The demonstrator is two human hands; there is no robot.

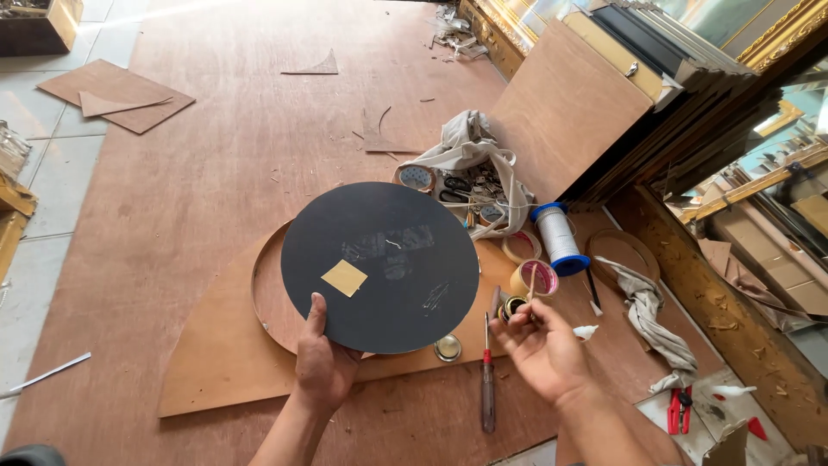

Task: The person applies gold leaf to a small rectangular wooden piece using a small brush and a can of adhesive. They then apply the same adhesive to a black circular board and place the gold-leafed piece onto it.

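My left hand (324, 358) grips the near edge of a dark round disc (379, 259) and holds it tilted above a round wooden hoop frame (261, 289). A tan square patch (344, 278) and clear tape marks sit on the disc's face. My right hand (539, 341) is to the right of the disc, its fingers closed on a small round dark tin (512, 306) with a thin stick rising from it. A metal lid (447, 348) lies below the disc's edge. A red-handled screwdriver (487, 384) lies between my hands.
A half-round plywood piece (220, 354) lies under the hoop on a large plywood sheet. A cloth bag of tools (470, 168), a blue-capped thread spool (558, 239), tape rolls (536, 278), a rag (651, 319) and red pliers (679, 410) lie to the right. Gilded frames and boards (604, 95) lean at the right.
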